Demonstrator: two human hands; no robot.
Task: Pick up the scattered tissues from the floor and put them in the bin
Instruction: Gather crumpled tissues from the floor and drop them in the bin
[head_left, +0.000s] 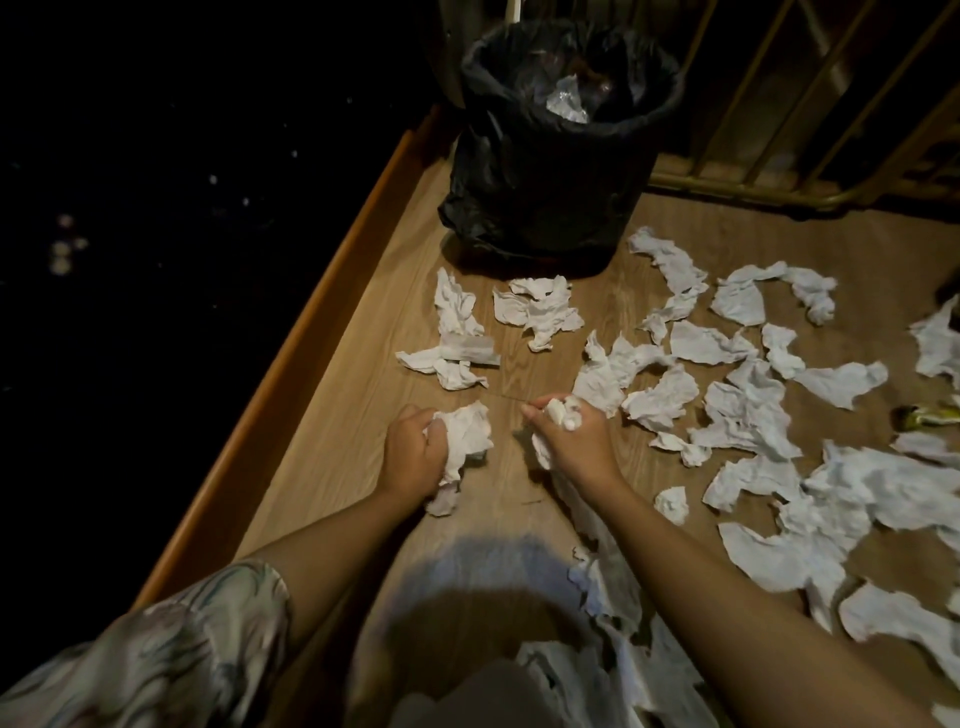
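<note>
Several crumpled white tissues (753, 405) lie scattered over the wooden floor (363, 467), mostly to the right and close to me. My left hand (410, 452) is shut on a crumpled tissue (467, 436) just above the floor. My right hand (576, 436) is shut on another bunch of tissue (563, 413), close beside the left. The bin (561, 156), lined with a black bag, stands upright at the far end of the floor, well beyond both hands. Some crumpled waste shows inside it.
A raised wooden edge (311, 338) runs along the floor's left side, with darkness beyond it. A railing of slanted bars (779, 104) stands behind and right of the bin. A small yellow-green wrapper (930, 415) lies at the right edge.
</note>
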